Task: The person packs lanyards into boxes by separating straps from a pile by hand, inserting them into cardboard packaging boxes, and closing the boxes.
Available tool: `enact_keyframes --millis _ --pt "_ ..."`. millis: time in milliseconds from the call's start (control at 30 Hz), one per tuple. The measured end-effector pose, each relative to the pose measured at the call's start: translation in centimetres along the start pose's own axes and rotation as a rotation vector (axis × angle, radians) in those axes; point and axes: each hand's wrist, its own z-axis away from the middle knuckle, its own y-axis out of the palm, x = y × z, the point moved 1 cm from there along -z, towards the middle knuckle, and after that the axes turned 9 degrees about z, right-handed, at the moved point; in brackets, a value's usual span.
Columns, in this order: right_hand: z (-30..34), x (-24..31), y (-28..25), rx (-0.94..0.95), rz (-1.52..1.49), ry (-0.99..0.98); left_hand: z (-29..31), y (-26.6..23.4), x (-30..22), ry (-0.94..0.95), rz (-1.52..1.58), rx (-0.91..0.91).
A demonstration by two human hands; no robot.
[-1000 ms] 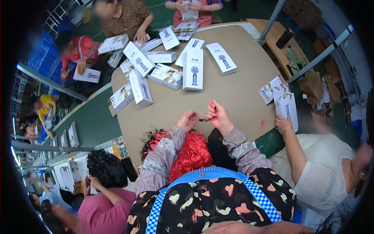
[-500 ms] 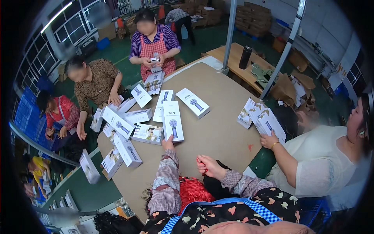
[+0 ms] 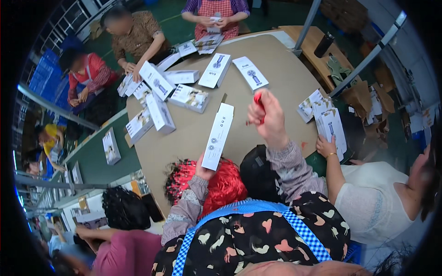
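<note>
My left hand [image 3: 204, 169] is closed around the lower end of a white fan carton [image 3: 218, 135], tilted up over the near table edge. One of its narrow sides faces me, and a flap stands out at the far end. To the right of the carton, my right hand [image 3: 269, 115] is raised above the table with its fingers curled. Something red shows between those fingers, too small to make out. A bundle of shiny red cords [image 3: 225, 186] with beaded ends lies below my left hand. Beyond my hands are two more fan cartons, one white carton [image 3: 251, 73] and another carton [image 3: 215, 70].
Several cartons [image 3: 189, 98] lie heaped at the left of the brown tabletop [image 3: 281, 69]. A carton [image 3: 111, 147] rests on the green conveyor [image 3: 90, 158] at the left. At the right, a co-worker's hand holds a fanned stack of cartons [image 3: 332, 131]. Metal posts [image 3: 363, 57] rise beyond the table.
My left hand has drawn its carton back toward me and turned it to a narrow side. My right hand has risen up and forward. A carton falling at the left now lies on the conveyor.
</note>
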Motion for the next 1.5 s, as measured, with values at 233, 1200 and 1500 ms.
enact_keyframes --millis 233,1200,1500 --pt "-1.2 -0.5 3.6 0.077 -0.042 -0.085 5.6 3.1 6.4 -0.285 0.270 0.137" --pt "-1.6 -12.6 -3.2 -0.099 0.720 0.073 11.3 1.3 1.6 0.370 -0.232 0.196" --pt "-1.8 -19.1 2.2 0.103 0.625 0.283 14.5 -6.3 -9.2 0.773 0.451 -0.125"
